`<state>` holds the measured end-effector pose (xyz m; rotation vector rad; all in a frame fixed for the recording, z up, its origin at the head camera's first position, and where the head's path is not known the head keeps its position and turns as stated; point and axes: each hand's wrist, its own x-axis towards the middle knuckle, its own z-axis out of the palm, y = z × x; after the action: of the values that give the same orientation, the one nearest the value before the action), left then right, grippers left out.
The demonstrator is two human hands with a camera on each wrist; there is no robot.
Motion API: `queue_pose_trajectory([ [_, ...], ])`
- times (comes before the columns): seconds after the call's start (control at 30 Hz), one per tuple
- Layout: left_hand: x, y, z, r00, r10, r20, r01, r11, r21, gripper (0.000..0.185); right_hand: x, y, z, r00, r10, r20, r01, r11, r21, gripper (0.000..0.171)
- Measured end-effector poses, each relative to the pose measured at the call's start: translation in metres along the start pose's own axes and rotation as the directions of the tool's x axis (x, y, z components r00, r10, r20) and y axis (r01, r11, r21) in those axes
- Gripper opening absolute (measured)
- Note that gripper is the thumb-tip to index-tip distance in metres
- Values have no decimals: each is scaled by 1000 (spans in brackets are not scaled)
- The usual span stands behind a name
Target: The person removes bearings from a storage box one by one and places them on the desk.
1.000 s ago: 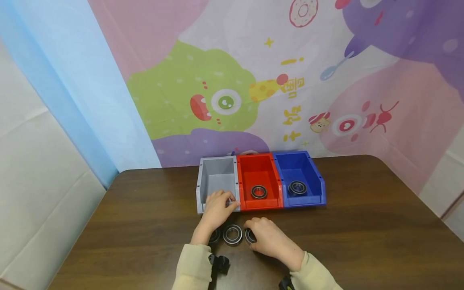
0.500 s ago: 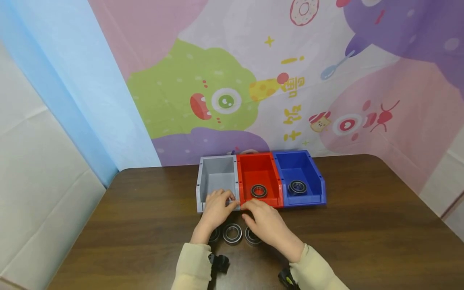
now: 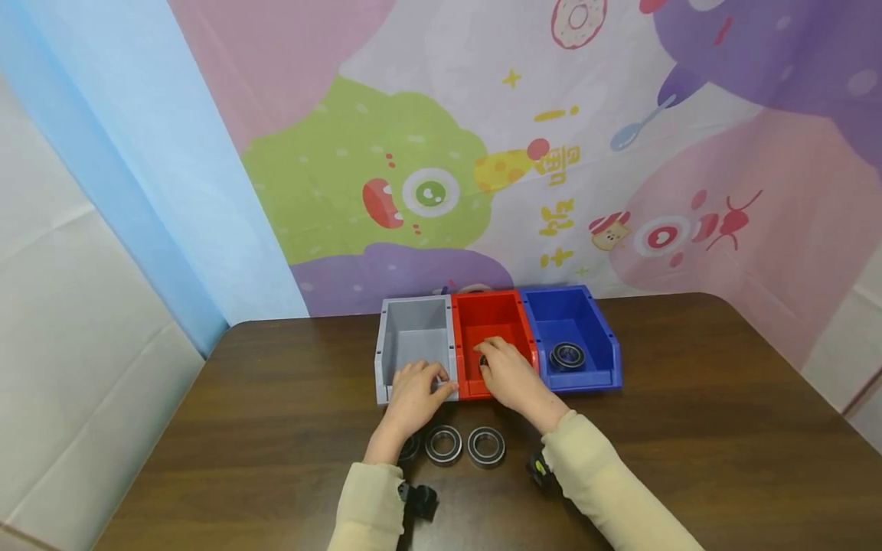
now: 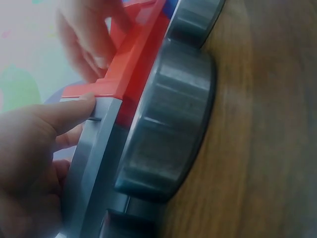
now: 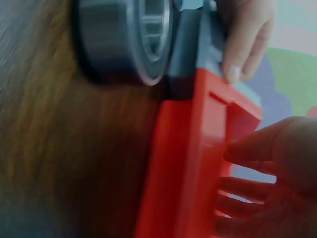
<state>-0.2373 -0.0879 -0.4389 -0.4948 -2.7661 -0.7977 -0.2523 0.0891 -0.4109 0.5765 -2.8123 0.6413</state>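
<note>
Three open-front bins stand joined in a row: a grey bin [image 3: 418, 321], a red bin [image 3: 493, 308] and a blue bin [image 3: 561, 306]. My left hand [image 3: 416, 396] holds the front lip of the grey bin near its right corner, thumb on the edge and fingers inside. My right hand [image 3: 513, 376] reaches down into the red bin, over a ball bearing [image 3: 483, 360] that it mostly covers. Whether the fingers pinch that bearing is hidden. In the right wrist view, the right hand's fingers [image 5: 240, 191] are behind the red front wall. Another ball bearing [image 3: 568, 357] lies in the blue bin.
On the brown table [image 3: 289, 444], in front of the bins, lie a right bearing [image 3: 486, 436], a middle bearing [image 3: 444, 435] and a left bearing [image 3: 409, 449] partly behind my left wrist. A printed cloth [image 3: 441, 191] hangs behind the table.
My right hand has left the right bearing on the table and moved forward, over the red bin's lip, to the bearing inside. My left hand stays at the grey bin's lip.
</note>
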Motion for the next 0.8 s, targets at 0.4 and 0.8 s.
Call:
queue_pose_trajectory([
  [0.4,1,-1,1,1000,-9,8,9,1000,12,19,10,15,13,991,30,129,-37,998,50,37],
  [0.8,2,-1,2,1000,-23,18,23,1000,7,21,25,20,17,967,93,235,-105,994,37,44],
])
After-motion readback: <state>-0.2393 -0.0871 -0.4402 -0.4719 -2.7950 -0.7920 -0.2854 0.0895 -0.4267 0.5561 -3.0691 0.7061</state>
